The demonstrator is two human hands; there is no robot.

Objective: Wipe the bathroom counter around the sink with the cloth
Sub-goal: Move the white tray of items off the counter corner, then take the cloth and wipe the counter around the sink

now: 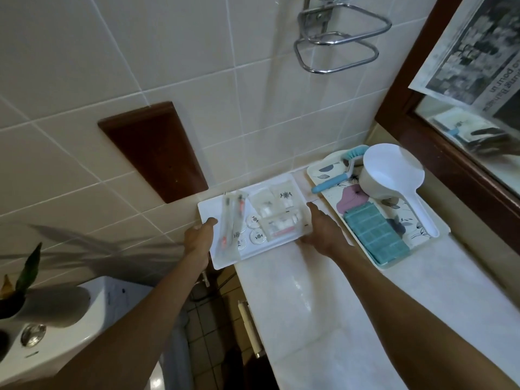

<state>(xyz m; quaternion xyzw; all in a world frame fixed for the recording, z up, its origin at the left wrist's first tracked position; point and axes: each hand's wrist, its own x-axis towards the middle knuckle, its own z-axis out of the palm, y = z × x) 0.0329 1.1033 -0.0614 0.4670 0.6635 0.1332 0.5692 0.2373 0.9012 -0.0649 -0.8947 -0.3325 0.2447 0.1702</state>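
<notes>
While both hands, left [200, 235] and right [323, 230], clamp fingers on the white amenity tray [206, 211] at the counter's [295, 291] far end, no cloth or sink shows; wiping seemingly unstarted, floral tray [318, 167] beside it uncleared.

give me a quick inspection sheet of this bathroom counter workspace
surface: pale marble counter, glossy, bare in front of the trays
job's things: no wiping cloth identified; sink out of view
clutter: white amenity tray of sachets overhanging the counter's left end; floral tray holding a blue brush, white scoop, teal block
hands: left hand and right hand grip opposite edges of the amenity tray
cables: nothing seen
surroundings: tiled wall, chrome rack, mirror, potted plant
</notes>
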